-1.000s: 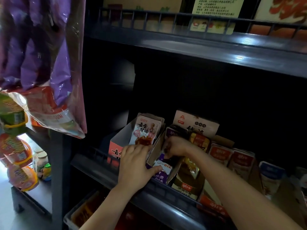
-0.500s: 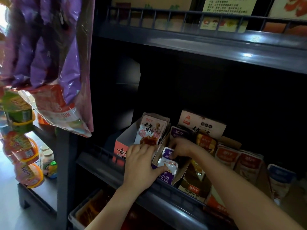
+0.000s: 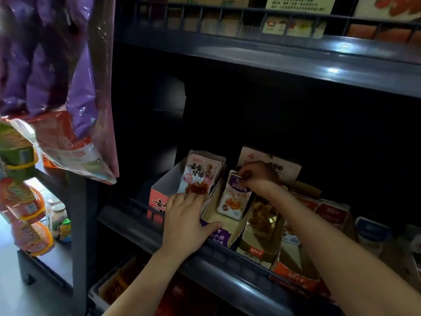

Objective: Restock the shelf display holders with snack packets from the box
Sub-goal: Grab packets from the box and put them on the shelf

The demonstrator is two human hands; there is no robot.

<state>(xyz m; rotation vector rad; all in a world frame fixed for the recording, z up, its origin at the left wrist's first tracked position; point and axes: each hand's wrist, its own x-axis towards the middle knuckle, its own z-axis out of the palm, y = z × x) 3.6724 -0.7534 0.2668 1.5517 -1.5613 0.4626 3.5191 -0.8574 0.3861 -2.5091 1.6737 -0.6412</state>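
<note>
On the lower shelf [image 3: 239, 267], left hand [image 3: 189, 224] is curled round the purple holder [image 3: 227, 226] at its near-left corner, right hand [image 3: 257, 176] pinching the top of the fish packet [image 3: 234, 201] standing upright inside, just beyond the left.

You have a single view, worn on your head. It is wide-angle and looks forward and down into a dark shelf unit. It sits close: your forearms come in from the bottom edge and both hands fall in the lower middle. Your left hand [image 3: 185, 221] grips the front of a purple display holder [image 3: 222, 238], and just beyond it your right hand [image 3: 257, 176] pinches a purple snack packet [image 3: 235, 197]. The lens faces the middle shelf from above and slightly left, so the front rail [image 3: 227, 256] runs diagonally down to the right and the upper shelf [image 3: 273, 55] slants across the top. Hanging snack bags [image 3: 57, 87] crowd the left edge — very near the lens.
</note>
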